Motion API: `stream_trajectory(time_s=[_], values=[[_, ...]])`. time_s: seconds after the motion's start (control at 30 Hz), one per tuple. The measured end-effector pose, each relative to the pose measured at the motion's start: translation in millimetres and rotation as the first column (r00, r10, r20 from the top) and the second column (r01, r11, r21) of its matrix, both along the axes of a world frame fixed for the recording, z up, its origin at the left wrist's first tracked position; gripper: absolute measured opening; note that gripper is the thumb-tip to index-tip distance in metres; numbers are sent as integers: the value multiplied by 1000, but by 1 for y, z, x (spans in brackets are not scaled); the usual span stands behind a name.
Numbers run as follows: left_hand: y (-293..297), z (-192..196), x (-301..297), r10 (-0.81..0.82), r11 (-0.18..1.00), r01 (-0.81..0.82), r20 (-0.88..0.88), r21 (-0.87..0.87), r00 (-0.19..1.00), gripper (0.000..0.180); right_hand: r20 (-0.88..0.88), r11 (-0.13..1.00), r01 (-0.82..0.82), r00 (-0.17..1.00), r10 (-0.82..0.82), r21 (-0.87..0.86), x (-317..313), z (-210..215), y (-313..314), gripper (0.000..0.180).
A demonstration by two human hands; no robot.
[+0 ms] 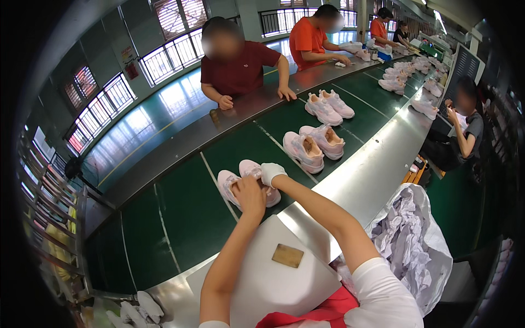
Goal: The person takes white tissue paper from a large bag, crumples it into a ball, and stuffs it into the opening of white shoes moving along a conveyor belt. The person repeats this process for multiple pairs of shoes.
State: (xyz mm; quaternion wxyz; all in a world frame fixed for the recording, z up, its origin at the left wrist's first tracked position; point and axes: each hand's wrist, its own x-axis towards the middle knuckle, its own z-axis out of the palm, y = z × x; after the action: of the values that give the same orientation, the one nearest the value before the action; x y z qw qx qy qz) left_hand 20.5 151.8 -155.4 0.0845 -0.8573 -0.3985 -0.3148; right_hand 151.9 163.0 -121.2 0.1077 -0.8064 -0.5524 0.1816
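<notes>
A pair of pale pink sneakers sits on the green conveyor belt in front of me, the left sneaker (227,179) beside the right sneaker (249,167). My bare left hand (250,195) is bent over the pair, its fingers curled at the shoe openings. A white glove seems to cover my right hand (272,174), which grips the right sneaker near its tongue. My left hand and wrist hide part of both shoes, and the fingertips are not fully visible. Below them lies a white board (240,268) with a small brownish rectangular block (287,255) on it.
More sneakers (311,147) stand in pairs farther along the belt (180,202). Crumpled paper fills a white sack (437,246) at my right; white pieces (143,309) lie lower left. Across the belt, a person in maroon (238,71) rests hands on the metal edge; others work beyond.
</notes>
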Motion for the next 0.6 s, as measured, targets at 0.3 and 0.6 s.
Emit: stream_trajectory(time_s=[0.3,0.6], values=[[0,7,-166,67,879,-175,-250,-443,966,29,-236,977,-208,948,212,42,-125,-35,7,43],[-68,40,-217,-33,914,121,226,-388,974,20,-40,873,-338,926,375,350,-129,60,-153,54]])
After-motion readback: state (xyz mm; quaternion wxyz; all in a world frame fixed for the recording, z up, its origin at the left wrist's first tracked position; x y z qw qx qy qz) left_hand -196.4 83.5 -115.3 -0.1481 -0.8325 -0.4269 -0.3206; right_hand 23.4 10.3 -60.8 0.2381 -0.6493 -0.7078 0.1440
